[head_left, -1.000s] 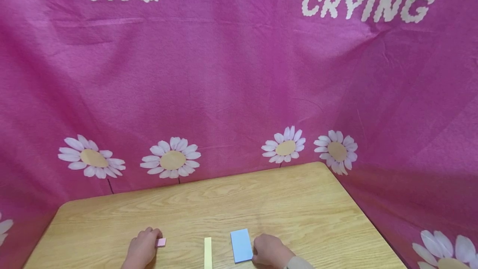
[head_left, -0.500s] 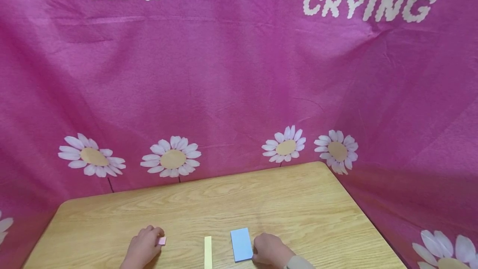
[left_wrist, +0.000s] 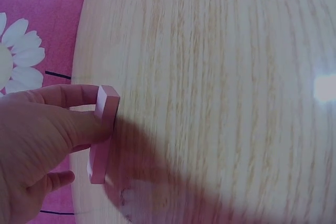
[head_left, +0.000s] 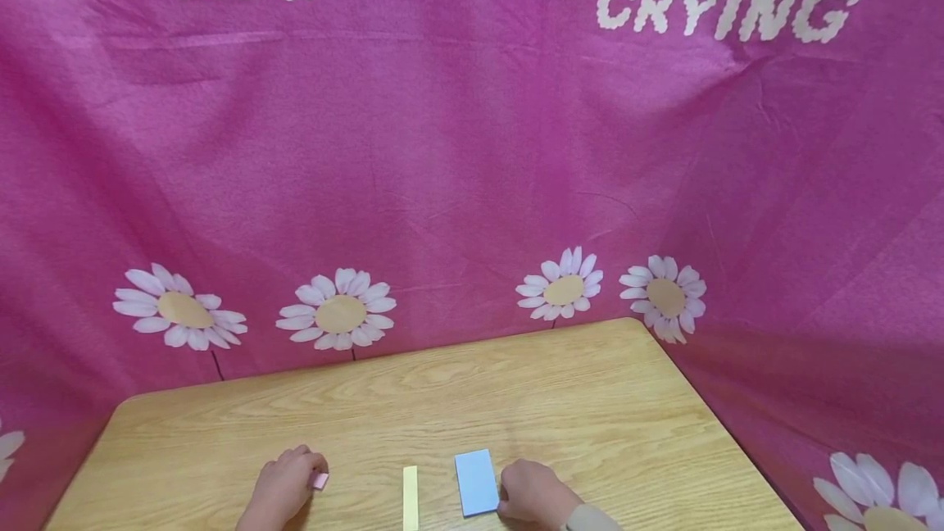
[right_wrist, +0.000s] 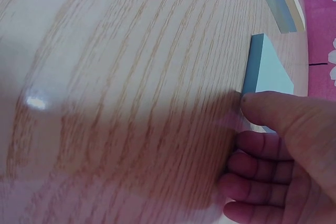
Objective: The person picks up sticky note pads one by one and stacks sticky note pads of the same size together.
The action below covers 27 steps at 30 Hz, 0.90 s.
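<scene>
My left hand (head_left: 283, 483) pinches a small pink rectangular block (left_wrist: 103, 142) between thumb and fingers. In the left wrist view the block stands tilted close to the tabletop, and the thumb covers part of it. My right hand (head_left: 537, 492) rests on the table just right of a flat light-blue rectangular block (head_left: 477, 483). Its fingers are loosely curled, and the right wrist view has the thumb at the blue block's near corner; whether they touch is unclear. A narrow pale-yellow block (head_left: 410, 500) lies between the hands, left of the blue one.
The wooden table (head_left: 442, 400) has rounded far corners. A pink cloth (head_left: 457, 146) with daisies and white lettering hangs behind it and along its sides. The yellow block's near end runs out of the head view.
My left hand has shifted slightly to the right, and the pink block has turned and tipped in its fingers. My right hand, the blue block and the yellow block keep their places.
</scene>
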Tool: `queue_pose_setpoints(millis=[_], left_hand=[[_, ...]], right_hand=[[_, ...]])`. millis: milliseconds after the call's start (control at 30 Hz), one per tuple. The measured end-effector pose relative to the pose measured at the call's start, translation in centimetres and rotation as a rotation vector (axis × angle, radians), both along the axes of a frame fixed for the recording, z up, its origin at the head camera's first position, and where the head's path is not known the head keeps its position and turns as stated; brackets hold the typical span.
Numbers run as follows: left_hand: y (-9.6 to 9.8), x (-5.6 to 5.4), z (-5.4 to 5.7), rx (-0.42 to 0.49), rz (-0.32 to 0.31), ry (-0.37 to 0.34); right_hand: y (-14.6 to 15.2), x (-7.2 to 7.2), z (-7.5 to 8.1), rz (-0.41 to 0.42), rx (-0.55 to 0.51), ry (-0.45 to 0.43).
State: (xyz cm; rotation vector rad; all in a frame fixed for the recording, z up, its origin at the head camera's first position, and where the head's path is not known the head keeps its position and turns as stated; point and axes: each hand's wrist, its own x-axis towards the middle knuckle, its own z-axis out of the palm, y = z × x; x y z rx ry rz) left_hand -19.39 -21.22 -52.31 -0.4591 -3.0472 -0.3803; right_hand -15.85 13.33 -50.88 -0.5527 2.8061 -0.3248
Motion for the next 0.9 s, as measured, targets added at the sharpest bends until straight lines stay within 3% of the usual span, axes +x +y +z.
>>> queue_pose_setpoints(millis=[100,167,300,400,500,733,900], left_hand=[[0.0,0.0,0.1,0.004,0.008,-0.011],[0.0,0.1,0.2,0.022,0.059,0.010],[0.1,0.5,0.3,0.114,0.273,0.027],[0.3,0.8,0.4,0.177,0.431,-0.047],[0.5,0.8,0.2,0.206,0.513,-0.124],[0.9,0.5,0.0,0.199,0.566,-0.192],[1.2,0.2,0.2,0.180,0.547,-0.245]], right_hand=[[0.0,0.0,-0.1,0.003,-0.006,0.002],[0.0,-0.1,-0.1,0.005,-0.009,0.004],[0.1,-0.1,-0.1,0.009,-0.014,0.007],[0.1,0.0,-0.1,0.010,-0.020,0.004],[0.1,-0.1,-0.2,0.007,-0.021,-0.008],[0.1,-0.2,-0.5,-0.003,-0.003,-0.024],[0.2,-0.3,-0.7,-0.008,-0.005,-0.027]])
